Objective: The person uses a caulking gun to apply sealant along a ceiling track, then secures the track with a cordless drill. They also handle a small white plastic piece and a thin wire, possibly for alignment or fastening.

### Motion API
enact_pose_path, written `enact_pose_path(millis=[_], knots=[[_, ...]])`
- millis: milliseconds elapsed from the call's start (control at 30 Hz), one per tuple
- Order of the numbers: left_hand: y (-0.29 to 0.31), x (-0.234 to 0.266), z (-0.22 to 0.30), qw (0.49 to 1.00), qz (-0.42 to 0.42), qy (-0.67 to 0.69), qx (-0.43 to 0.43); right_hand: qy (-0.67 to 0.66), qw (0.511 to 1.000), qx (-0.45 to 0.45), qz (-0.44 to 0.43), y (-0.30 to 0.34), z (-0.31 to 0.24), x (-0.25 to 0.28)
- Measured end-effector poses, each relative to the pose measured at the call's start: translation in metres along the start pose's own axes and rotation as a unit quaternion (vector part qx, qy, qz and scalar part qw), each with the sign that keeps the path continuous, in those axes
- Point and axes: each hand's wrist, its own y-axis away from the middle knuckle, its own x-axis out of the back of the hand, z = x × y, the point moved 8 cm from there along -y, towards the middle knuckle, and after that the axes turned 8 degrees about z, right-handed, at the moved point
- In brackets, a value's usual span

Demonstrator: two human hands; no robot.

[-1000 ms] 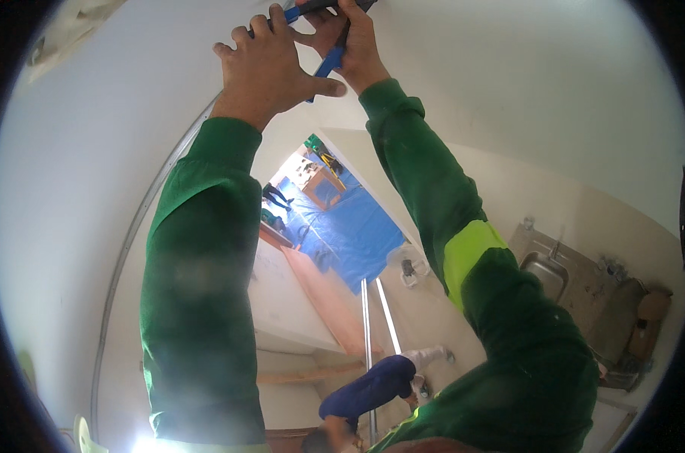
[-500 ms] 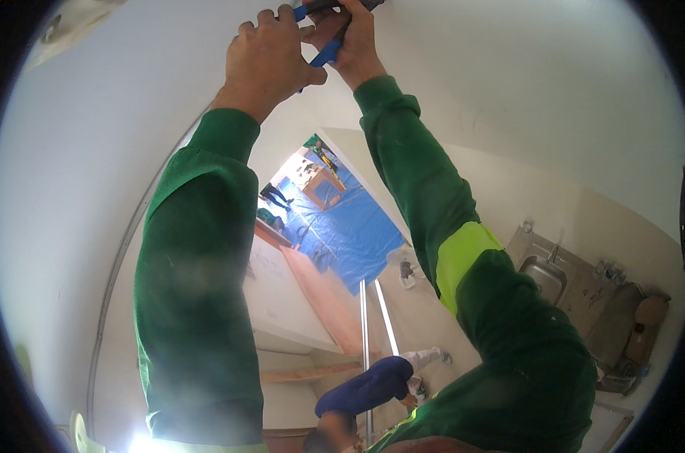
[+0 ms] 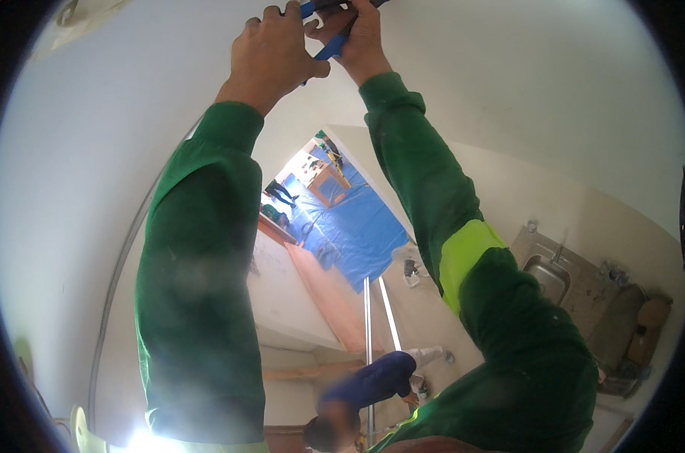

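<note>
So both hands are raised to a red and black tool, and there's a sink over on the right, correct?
Not quite: the head view shows the tool is blue and black, not red and black. The left hand and right hand are raised to it, and the sink is on the right.
</note>
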Motion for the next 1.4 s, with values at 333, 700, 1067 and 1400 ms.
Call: enact_pose_path(millis=[333,700,1067,1400], knots=[[-0.002,-0.005,-0.031,0.992,0.088,0.091,0.023,0.109,0.992,-0.052,-0.047,0.021,-0.018,0.010],[0.001,-0.013,-0.003,0.981,-0.080,0.171,0.044,0.222,0.972,-0.070,-0.023,0.072,-0.054,0.035],[0.036,0.005,0.022,0.843,0.035,0.490,0.219,0.379,0.904,-0.161,0.114,0.350,-0.117,0.016],[-0.085,-0.033,0.072,0.624,0.046,0.688,0.368,0.740,0.640,0.205,0.041,0.399,-0.379,-0.161]])
